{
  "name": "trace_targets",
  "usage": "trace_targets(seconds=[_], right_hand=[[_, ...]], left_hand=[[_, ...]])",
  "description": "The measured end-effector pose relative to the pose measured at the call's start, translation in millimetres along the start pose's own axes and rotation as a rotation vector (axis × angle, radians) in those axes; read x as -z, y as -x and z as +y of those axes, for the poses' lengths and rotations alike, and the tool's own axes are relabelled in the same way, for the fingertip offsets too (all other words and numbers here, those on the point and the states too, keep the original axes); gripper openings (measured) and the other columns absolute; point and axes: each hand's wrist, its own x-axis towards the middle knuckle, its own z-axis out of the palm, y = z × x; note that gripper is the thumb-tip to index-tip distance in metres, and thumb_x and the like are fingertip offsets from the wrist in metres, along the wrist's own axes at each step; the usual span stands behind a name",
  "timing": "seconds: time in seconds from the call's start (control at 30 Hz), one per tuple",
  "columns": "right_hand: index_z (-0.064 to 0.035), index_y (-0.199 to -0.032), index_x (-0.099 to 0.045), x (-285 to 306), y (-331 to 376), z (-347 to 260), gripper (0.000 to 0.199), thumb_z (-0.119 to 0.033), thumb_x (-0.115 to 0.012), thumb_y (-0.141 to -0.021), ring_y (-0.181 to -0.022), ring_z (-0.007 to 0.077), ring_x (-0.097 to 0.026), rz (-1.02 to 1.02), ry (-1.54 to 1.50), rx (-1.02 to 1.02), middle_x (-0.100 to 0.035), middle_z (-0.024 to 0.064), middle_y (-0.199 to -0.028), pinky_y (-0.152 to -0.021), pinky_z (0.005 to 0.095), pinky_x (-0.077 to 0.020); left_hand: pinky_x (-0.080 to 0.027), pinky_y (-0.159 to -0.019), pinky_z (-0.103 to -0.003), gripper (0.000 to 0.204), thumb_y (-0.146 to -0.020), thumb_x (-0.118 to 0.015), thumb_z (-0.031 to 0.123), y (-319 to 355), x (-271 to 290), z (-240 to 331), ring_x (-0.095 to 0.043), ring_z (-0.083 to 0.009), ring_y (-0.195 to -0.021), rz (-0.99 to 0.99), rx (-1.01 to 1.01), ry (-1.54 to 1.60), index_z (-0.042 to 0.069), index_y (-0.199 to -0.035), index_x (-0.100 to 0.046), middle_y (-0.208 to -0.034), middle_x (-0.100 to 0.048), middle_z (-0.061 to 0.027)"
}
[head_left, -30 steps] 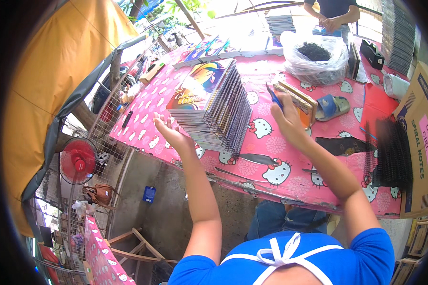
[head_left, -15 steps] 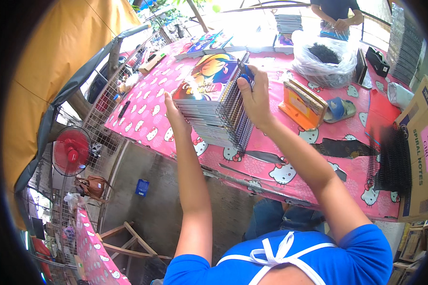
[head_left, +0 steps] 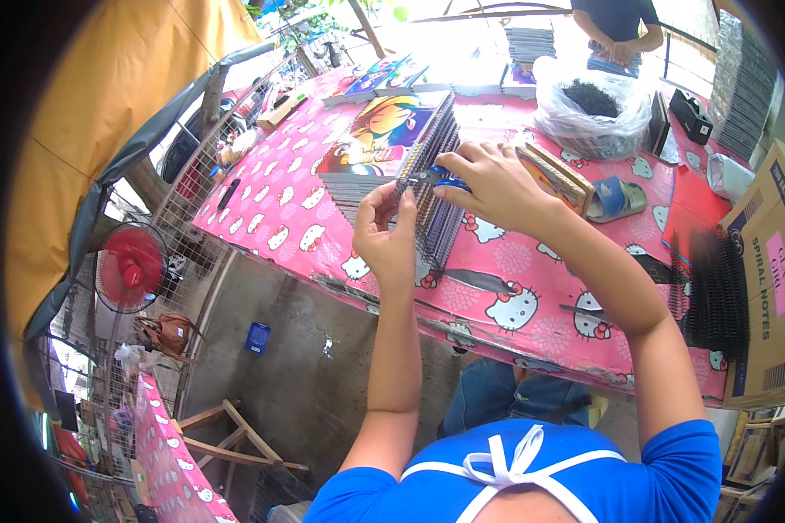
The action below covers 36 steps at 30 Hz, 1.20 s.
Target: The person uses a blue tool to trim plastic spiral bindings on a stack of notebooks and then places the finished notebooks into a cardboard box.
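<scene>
A tall stack of spiral notebooks (head_left: 371, 148) with a colourful cartoon cover on top stands on the table, its black coils facing right. My right hand (head_left: 495, 185) is closed round blue-handled pliers (head_left: 445, 179), whose jaws meet the near end of the top notebook's spiral coil (head_left: 427, 148). At that same corner, my left hand (head_left: 387, 222) pinches the coil's end between thumb and fingers. The exact grip of the left fingertips is partly hidden.
Right of the stack lie an upright wooden holder (head_left: 556, 179), a patterned slipper (head_left: 617, 199) and a plastic bag of black coil scraps (head_left: 591, 113). A cardboard box (head_left: 772, 279) stands beside black coils (head_left: 711, 292). Another person (head_left: 617, 35) stands across the pink table (head_left: 506, 253).
My left hand has left the stack's left side and come to the coil's near corner. My right hand has brought the pliers nearer, down to that corner.
</scene>
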Motion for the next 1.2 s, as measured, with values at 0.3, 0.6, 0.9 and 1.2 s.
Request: trace_targets(seconds=[0.3,0.6,0.9,1.2], right_hand=[[-0.0042,-0.102,-0.059,6.9,-7.4,5.3,0.055,-0.056,-0.056,-0.082,-0.087,0.0310,-0.062,-0.053,-0.058,-0.017,-0.060,0.0155,-0.092,-0.075,0.0432,-0.0498],[0.0019,-0.078,-0.061,4.6,-14.0,0.9,0.071,-0.069,-0.052,-0.078,-0.056,0.0315,-0.063,-0.272,0.006,-0.223,-0.060,0.0132,-0.061,-0.058,0.0419,-0.0509],[0.0038,-0.087,-0.061,-14.3,-2.6,12.9,0.067,-0.063,-0.056,-0.078,-0.083,0.0334,-0.063,0.100,0.214,0.007,-0.063,0.0203,-0.089,-0.075,0.0407,-0.0494],[0.0000,-0.072,-0.066,13.4,-6.2,-4.3,0.065,-0.064,-0.058,-0.075,-0.068,0.0264,-0.065,-0.307,0.024,-0.281,-0.063,0.0133,-0.064,-0.062,0.0378,-0.0515]], left_hand=[[-0.050,-0.074,-0.025,0.020,-0.081,-0.069,0.003,2.8,-2.2,-4.2,-0.062,-0.0122,-0.081,0.044,-0.025,0.051,-0.003,-0.099,-0.063,-0.092,-0.065,-0.0090],[-0.051,-0.073,-0.023,0.017,-0.081,-0.068,0.001,4.6,-6.4,-0.5,-0.061,-0.0112,-0.080,0.087,-0.023,0.030,-0.004,-0.097,-0.061,-0.090,-0.064,-0.0088],[-0.050,-0.071,-0.023,0.018,-0.080,-0.069,0.003,9.7,-7.4,-5.5,-0.060,-0.0104,-0.077,0.097,-0.005,0.003,-0.003,-0.093,-0.059,-0.086,-0.062,-0.0074],[-0.047,-0.065,-0.021,0.017,-0.080,-0.069,0.005,6.9,-5.6,-8.7,-0.056,-0.0080,-0.071,0.134,0.012,-0.028,-0.002,-0.089,-0.057,-0.081,-0.060,-0.0047]])
